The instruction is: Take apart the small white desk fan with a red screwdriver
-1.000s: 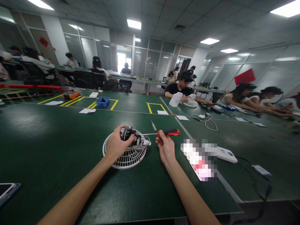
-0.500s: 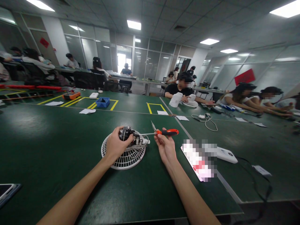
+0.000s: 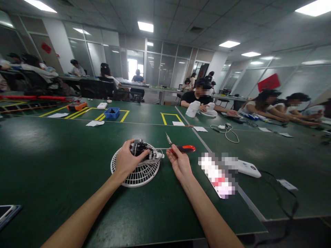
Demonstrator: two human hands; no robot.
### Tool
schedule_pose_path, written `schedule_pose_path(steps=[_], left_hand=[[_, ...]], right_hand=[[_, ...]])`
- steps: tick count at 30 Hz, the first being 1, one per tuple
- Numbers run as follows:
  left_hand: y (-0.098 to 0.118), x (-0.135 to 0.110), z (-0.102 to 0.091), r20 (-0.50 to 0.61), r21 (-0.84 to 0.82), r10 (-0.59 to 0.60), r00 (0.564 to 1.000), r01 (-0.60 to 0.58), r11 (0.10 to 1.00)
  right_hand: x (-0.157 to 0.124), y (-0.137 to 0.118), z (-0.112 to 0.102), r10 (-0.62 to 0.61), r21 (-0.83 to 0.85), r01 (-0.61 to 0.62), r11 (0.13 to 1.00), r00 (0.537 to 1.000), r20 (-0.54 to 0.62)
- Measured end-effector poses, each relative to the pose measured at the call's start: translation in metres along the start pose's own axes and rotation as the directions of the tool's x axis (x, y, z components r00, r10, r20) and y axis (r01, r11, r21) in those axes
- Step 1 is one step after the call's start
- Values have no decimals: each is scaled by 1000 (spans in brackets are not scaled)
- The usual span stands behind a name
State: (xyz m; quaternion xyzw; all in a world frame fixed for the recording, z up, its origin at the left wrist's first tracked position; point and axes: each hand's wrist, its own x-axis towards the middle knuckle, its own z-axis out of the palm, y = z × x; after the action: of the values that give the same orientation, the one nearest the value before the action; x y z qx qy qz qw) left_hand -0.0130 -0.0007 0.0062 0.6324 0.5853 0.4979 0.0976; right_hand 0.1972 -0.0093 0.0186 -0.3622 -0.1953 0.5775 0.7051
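Note:
A black fan motor (image 3: 137,148) with wires and white connectors rests on a round white fan grille (image 3: 141,176). My left hand (image 3: 127,159) is closed round the motor, its thumb on the near side. In my right hand (image 3: 180,160) is a screwdriver (image 3: 187,148) with a red and black handle, held near level. Its thin shaft points left to the motor; the tip's contact is hard to make out. A pointed metal tool (image 3: 168,138) shows just beyond my right fingers, and its lower part is hidden.
Right of my right hand lie a blurred-out phone-like slab (image 3: 216,177) and a white device (image 3: 247,168) with a black cord. Farther off are a blue bin (image 3: 112,113), an orange meter (image 3: 77,106), paper slips and a coiled cable (image 3: 227,132). A co-worker (image 3: 198,96) handles white parts opposite.
My right thumb and fingers have shifted slightly on the screwdriver, and its handle sits a little lower. My left hand stays on the motor. The whole view has drifted slightly.

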Motion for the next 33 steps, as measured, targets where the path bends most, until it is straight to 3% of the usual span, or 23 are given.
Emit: schedule_pose_path(steps=[10, 22, 27, 33], left_hand=[[0, -1, -1, 19, -11, -17, 1000, 17, 1000], [1, -1, -1, 26, -20, -25, 999, 25, 999], [1, -1, -1, 28, -24, -30, 999, 31, 999], [0, -1, -1, 20, -29, -22, 1000, 22, 999]], right_hand=[[-2, -5, 2, 67, 101, -66, 993, 998, -10], [1, -2, -3, 23, -134, -37, 990, 994, -107], [3, 0, -3, -23, -47, 19, 999, 995, -92], [5, -6, -2, -3, 78, 3, 997, 1000, 9]])
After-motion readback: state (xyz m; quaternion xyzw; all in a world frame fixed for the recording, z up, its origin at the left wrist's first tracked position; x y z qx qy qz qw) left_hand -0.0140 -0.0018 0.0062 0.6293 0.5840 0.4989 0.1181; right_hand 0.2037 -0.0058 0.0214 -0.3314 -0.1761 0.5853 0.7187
